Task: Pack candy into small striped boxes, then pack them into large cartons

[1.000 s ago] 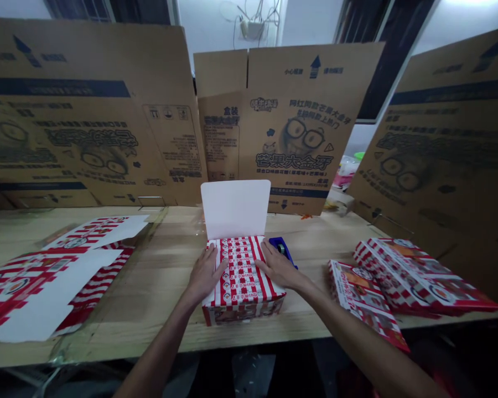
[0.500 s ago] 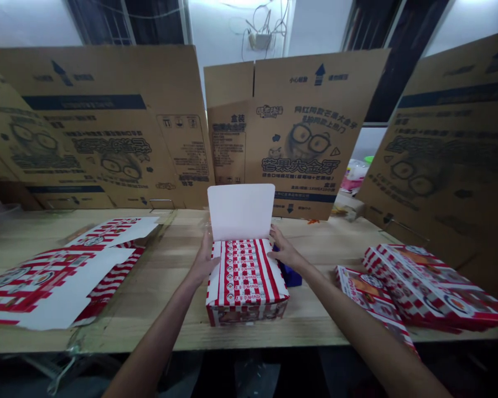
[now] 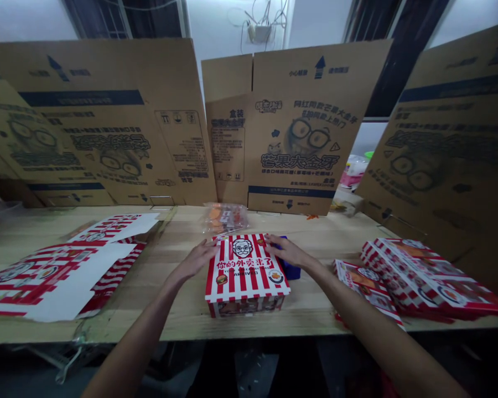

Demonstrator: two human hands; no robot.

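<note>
A red-and-white striped cardboard box (image 3: 248, 271) stands on the table in front of me, its printed lid lying down over the top. My left hand (image 3: 198, 257) is at the box's back left corner, open, with fingers stretched toward the lid's edge. At the back right corner, my right hand (image 3: 285, 251) is open too, its fingertips at the lid. Whether either hand presses on the box I cannot tell. Partly hidden behind my right hand is a dark blue object (image 3: 291, 270). Behind the box lies a clear plastic bag (image 3: 225, 216) with orange and reddish pieces inside.
Flat striped box blanks (image 3: 108, 260) lie on the left of the wooden table (image 3: 170, 315). Several striped boxes (image 3: 431, 276) are stacked at the right, with another striped box (image 3: 367, 284) beside them. Large brown cardboard sheets (image 3: 157, 132) stand along the back.
The white flap that stood up at the back has come down, so the printed lid covers the striped contents. The plastic bag behind it now shows. Both hands have stayed near the back corners.
</note>
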